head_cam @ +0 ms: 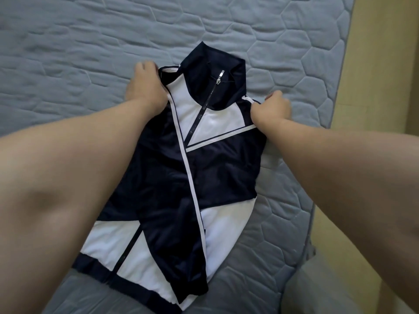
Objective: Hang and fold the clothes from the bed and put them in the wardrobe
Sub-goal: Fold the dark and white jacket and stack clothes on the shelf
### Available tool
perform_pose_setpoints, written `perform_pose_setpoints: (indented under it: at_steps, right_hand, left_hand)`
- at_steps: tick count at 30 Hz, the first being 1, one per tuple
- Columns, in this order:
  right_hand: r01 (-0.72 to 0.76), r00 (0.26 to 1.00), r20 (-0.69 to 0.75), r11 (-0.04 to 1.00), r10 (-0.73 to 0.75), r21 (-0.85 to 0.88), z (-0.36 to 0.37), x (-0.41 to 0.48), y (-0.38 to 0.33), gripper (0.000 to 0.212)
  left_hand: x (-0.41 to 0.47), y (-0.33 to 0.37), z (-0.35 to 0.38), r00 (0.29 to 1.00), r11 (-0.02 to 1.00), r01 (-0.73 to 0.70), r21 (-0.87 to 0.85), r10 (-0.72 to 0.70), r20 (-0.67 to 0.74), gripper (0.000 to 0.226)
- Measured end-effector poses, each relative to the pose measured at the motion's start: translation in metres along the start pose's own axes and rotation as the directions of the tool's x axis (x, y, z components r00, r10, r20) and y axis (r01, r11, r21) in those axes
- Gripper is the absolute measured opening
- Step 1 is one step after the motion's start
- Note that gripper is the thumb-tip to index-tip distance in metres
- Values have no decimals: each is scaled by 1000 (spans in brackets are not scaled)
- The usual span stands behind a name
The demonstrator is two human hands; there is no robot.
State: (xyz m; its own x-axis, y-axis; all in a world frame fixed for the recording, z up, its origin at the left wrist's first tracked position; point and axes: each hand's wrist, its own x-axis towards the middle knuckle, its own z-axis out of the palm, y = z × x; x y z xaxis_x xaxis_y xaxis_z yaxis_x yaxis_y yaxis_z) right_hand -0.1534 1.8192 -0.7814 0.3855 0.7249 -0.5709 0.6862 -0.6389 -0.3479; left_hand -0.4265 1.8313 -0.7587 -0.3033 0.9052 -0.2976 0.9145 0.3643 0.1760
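navy and white zip-up track jacket (181, 177): in the head view it lies face up on the grey-blue quilted mattress (68, 53), close to the mattress's right edge. its standing collar (235, 71) points toward the far side, and its dark hem band (97, 268) reaches the near edge by the near right corner. both sides already seem folded in over the front, so the body makes a narrow panel with a white stripe running slantwise down it. the silver zipper pull (220, 77) sits at the throat.

the left hand (145, 87) is at the jacket's left shoulder, touching the folded edge. its fingertips are hidden behind the back of the hand, so i cannot tell whether it grips the cloth or only presses it. the right hand (272, 108) is at the right shoulder with its fingers curled in a narrow pinch on the cloth. both forearms reach out over the jacket.

the fabric looks thin, smooth and a little glossy, so i judge it light, limp and rather slippery, and the folded sides could slide open when it is lifted. the two shoulder corners look like the sound places to hold. from there the top could probably be brought down toward the hem to halve the panel. the zipper pull is the only hard part and needs no care. beyond the right edge stands a yellowish wall (381, 64).
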Motion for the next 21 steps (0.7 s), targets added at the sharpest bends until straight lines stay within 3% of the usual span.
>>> perform_pose_setpoints:
  at_steps: [3, 5, 6, 7, 9, 11, 12, 14, 17, 21]
  right_hand:
    - [70, 988, -132, 991, -84, -113, 4, -21, 11, 44]
    - [193, 946, -201, 942, -253, -276, 10, -40, 20, 44]
    - [285, 914, -187, 898, -360, -335, 13, -51, 25, 42]
    - [381, 879, -141, 848, -456, -367, 18, -62, 29, 38]
    - [535, 816, 3, 752, -578, -384, 29, -84, 36, 30]
    - [606, 786, 157, 695, -598, -387, 43, -108, 39, 29]
    - [615, 786, 230, 689, -574, -382, 51, -121, 40, 31]
    - [570, 815, 360, 738, -454, -361, 69, -147, 44, 38]
    - [431, 848, 468, 839, -251, -331, 93, -181, 52, 47]
    - [395, 832, 521, 862, -190, -317, 115, -216, 56, 40]
  left_hand:
    - [-52, -3, 18, 968, 970, -245, 4, 245, -55, 30]
    - [-98, -11, 37, 911, 911, -404, 77, 409, -56, 24]
    - [-121, -17, 47, 903, 902, -416, 112, 424, -64, 22]
    - [-144, -25, 56, 926, 926, -358, 123, 369, -84, 22]
    - [-183, -43, 68, 985, 997, -66, 39, 71, -157, 28]
    - [-212, -64, 74, 944, 965, 245, -94, -259, -203, 38]
    - [-224, -77, 76, 912, 933, 340, -120, -358, -198, 43]
    - [-243, -106, 81, 899, 904, 418, -90, -426, -101, 50]
    - [-261, -144, 88, 924, 929, 370, 24, -370, 100, 57]
    - [-269, -173, 88, 860, 879, 469, 80, -476, 187, 62]
